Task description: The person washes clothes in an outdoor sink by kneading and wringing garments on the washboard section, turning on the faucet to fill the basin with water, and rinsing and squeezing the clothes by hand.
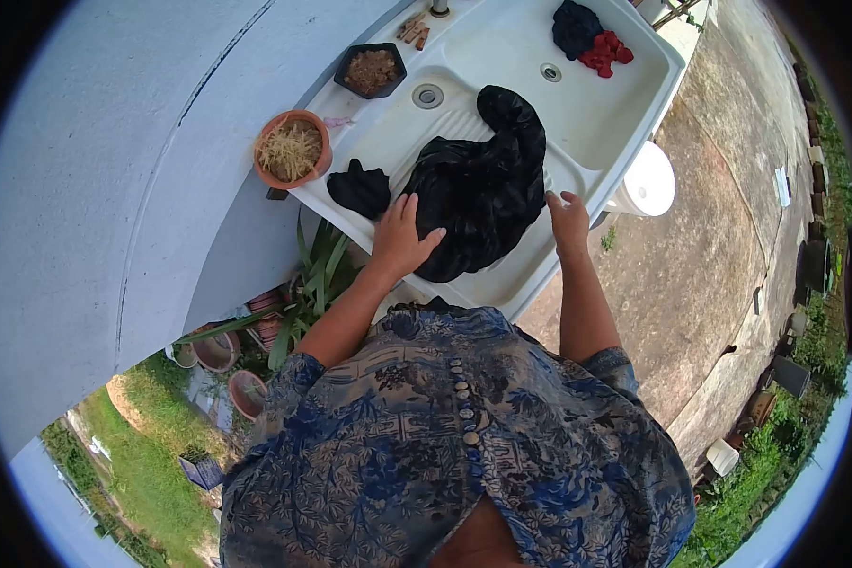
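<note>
A wet-looking heap of black cloth [478, 194] lies bunched over the ribbed washboard part of the white sink [592, 175]. My left hand [405, 241] rests against its near left side, fingers spread and thumb apart. At the cloth's right edge is my right hand [569, 225], its visible fingers apart beside the sink's rim; part of that hand is hidden from view. A smaller piece of black cloth [359, 189] sits on the sink's left ledge, close to my left hand. Dark cloth [577, 30] and red cloth [607, 54] lie in the far right basin.
Along the wall side stand a terracotta pot [322, 156] with dry straw and a black hexagonal pot [388, 87]. A white bucket [651, 180] is below the sink's right side. Potted plants [322, 270] grow at lower left.
</note>
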`<state>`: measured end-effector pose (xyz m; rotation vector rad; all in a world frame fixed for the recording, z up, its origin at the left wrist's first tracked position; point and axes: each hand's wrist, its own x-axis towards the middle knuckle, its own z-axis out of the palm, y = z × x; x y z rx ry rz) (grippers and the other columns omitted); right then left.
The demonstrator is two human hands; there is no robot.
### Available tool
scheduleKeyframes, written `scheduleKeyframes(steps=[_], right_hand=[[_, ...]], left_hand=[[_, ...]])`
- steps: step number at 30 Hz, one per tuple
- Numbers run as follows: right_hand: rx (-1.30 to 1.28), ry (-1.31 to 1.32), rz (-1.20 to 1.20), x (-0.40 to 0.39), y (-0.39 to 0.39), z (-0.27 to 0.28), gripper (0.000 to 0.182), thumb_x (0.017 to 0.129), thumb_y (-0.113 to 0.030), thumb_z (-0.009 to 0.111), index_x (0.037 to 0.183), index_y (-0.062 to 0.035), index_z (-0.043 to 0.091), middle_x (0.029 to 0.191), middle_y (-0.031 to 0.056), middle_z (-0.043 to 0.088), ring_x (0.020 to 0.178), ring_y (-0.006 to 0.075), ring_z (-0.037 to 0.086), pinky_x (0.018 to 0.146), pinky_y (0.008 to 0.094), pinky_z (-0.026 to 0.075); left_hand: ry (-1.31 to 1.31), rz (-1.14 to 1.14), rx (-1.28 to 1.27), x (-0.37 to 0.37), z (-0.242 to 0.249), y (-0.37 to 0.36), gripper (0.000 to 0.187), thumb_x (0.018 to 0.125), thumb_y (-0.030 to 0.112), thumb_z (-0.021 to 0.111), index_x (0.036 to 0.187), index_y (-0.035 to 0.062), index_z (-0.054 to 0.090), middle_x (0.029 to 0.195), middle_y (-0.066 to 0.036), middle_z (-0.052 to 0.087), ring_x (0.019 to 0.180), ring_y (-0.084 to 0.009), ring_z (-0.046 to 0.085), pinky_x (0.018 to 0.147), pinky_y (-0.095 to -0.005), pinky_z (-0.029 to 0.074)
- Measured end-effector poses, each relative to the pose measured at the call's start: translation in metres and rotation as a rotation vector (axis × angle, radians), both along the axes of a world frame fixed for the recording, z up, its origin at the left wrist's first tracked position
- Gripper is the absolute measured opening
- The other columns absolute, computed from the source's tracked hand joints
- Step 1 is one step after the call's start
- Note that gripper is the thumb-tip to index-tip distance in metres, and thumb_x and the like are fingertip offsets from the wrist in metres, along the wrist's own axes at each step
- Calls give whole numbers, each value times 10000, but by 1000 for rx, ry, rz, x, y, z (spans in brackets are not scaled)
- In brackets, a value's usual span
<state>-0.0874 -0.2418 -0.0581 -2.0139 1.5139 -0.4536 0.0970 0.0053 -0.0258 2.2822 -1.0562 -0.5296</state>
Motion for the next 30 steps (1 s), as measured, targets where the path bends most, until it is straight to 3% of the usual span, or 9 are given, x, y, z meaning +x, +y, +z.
scheduleKeyframes(steps=[2, 6, 8, 10, 14, 17, 21, 24, 30], right_hand=[[65, -88, 94, 46, 23, 68, 349, 871, -305, 571, 1092, -34, 568, 803, 166, 651, 788, 316, 635, 716, 402, 480], [-34, -287, 768, 114, 91, 57, 206, 906, -197, 508, 1069, -89, 572, 896, 140, 633, 825, 344, 614, 710, 392, 503], [-123, 81, 1177, 129, 115, 33, 193, 902, -260, 517, 1066, -159, 533, 852, 98, 622, 801, 304, 636, 683, 398, 520], [-138, 346, 1198, 140, 100, 12, 162, 899, -265, 503, 1025, -166, 521, 810, 82, 616, 751, 288, 650, 611, 412, 524], [-400, 351, 1329, 155, 54, -13, 110, 896, -213, 463, 997, -172, 475, 755, 101, 608, 667, 288, 652, 519, 408, 515], [-379, 387, 1275, 164, 39, -15, 132, 908, -213, 432, 1010, -134, 463, 754, 124, 628, 702, 304, 658, 541, 424, 521], [-27, 693, 732, 173, -19, -9, 250, 932, -275, 398, 1025, -50, 457, 954, 207, 658, 902, 354, 647, 814, 458, 493], [-10, 705, 721, 153, -51, 28, 535, 888, -499, 458, 1229, -86, 449, 1055, 207, 636, 1000, 353, 613, 862, 438, 472], [208, 605, 751, 123, 8, 26, 565, 807, -537, 570, 1202, -136, 523, 1075, 195, 630, 1049, 359, 582, 894, 439, 448]], left_hand=[[-155, -70, 27, -32, 17, 8, 578, 801, 337, 627, 1273, 34, 486, 1371, -172, 389, 1298, -357, 322, 1029, -583, 242], [-381, -306, 38, -45, 21, 7, 465, 791, 192, 598, 1243, 110, 529, 1340, -60, 441, 1333, -321, 280, 985, -692, 184], [-341, -303, 26, -47, 15, 12, 438, 790, 109, 562, 1226, 97, 536, 1303, -50, 468, 1323, -272, 309, 1007, -669, 182], [-252, -315, 29, -47, 12, 13, 437, 790, 94, 551, 1227, 87, 532, 1300, -52, 475, 1307, -221, 340, 1018, -657, 179], [-225, -245, 34, -48, 6, 5, 430, 817, 99, 499, 1246, 77, 515, 1368, -45, 437, 1272, -213, 394, 1028, -642, 181], [-220, -232, 40, -46, 2, 2, 413, 842, 91, 444, 1249, 73, 512, 1393, -44, 413, 1268, -216, 400, 1028, -642, 184], [-215, -238, 67, -45, 5, 2, 415, 857, 80, 405, 1260, 74, 503, 1410, -41, 390, 1273, -223, 395, 1023, -649, 185], [-241, -268, 65, -46, 4, 2, 416, 865, 86, 402, 1270, 80, 496, 1422, -37, 372, 1276, -230, 392, 1018, -659, 182], [-244, -283, 68, -46, 8, 3, 433, 841, 76, 450, 1272, 82, 498, 1454, -27, 313, 1306, -238, 349, 1016, -678, 162]])
